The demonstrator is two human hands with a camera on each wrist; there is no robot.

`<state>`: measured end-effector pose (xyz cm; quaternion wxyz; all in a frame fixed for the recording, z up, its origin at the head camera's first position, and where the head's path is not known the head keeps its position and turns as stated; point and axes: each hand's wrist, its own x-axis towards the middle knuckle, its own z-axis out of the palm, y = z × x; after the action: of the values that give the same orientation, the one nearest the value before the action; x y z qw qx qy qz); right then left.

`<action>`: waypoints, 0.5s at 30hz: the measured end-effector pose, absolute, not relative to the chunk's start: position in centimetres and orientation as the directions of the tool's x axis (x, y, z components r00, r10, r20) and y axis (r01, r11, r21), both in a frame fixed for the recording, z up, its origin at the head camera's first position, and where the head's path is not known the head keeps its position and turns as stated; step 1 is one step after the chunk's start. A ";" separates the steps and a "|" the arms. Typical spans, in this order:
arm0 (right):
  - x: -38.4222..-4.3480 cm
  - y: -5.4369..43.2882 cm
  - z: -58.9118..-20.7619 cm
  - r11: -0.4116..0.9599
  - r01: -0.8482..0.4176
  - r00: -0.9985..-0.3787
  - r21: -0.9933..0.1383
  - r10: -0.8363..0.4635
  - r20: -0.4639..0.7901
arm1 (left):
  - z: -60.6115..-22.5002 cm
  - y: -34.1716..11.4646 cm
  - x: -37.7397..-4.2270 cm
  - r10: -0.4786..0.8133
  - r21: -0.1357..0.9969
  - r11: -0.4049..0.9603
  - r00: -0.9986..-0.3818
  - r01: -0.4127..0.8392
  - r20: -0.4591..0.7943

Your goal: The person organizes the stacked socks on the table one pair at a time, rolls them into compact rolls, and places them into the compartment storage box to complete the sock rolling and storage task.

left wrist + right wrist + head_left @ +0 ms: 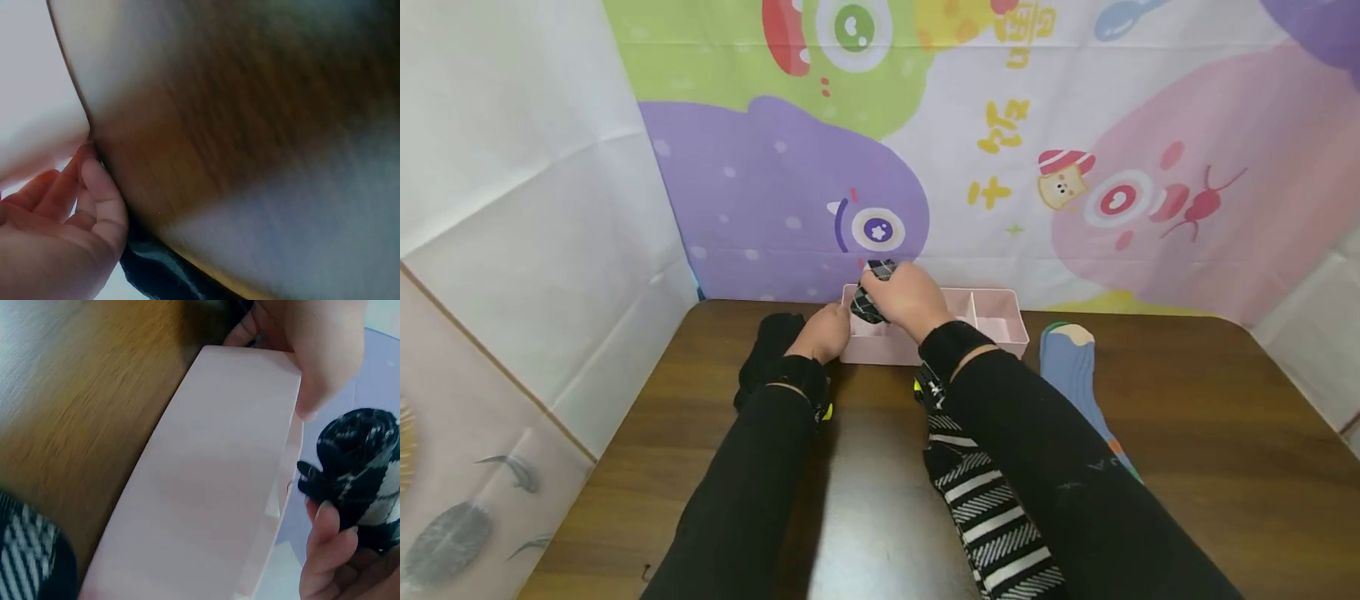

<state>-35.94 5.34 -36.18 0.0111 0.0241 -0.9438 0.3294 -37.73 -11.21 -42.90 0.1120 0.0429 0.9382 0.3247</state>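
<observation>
My right hand (910,300) grips a rolled-up black sock (868,307) with pale checked lines, above the left part of a pink divided box (880,350). In the right wrist view the rolled sock (356,469) shows its coiled end, beside the pink box's long wall (200,469) and apart from it. At the box's left end my left hand (822,333) pinches the wall, the thumb over the rim. Its fingertips meet the edge in the left wrist view, where the hand (69,231) is seen close up. The box's left compartments are partly hidden by the right hand.
A plain black sock (767,350) lies left of the left hand. A black sock with white stripes (992,517) lies partly under the right forearm. Further right lies a blue sock (1071,375). Behind the brown table (1195,417) hangs a cartoon-printed cloth (955,217).
</observation>
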 end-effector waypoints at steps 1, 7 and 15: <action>-36.2 5.1 -36.3 0.791 -0.049 -0.999 -0.609 -0.029 0.043 | -42.9 -11.2 -37.7 0.149 0.621 0.784 -0.972 0.005 -0.181; -36.5 4.7 -37.1 0.802 -0.003 -1.000 -0.598 -0.009 -0.007 | -43.0 -10.6 -37.2 0.131 0.653 0.757 -0.978 -0.007 -0.163; -37.0 4.5 -37.3 0.820 0.002 -1.000 -0.573 -0.011 -0.019 | -43.1 -10.2 -36.9 0.116 0.666 0.745 -0.981 -0.020 -0.159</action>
<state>-36.96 4.51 -37.33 -0.0108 0.0023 -0.9538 0.3004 -36.92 -10.18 -43.10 0.0953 0.0257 0.9293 0.3560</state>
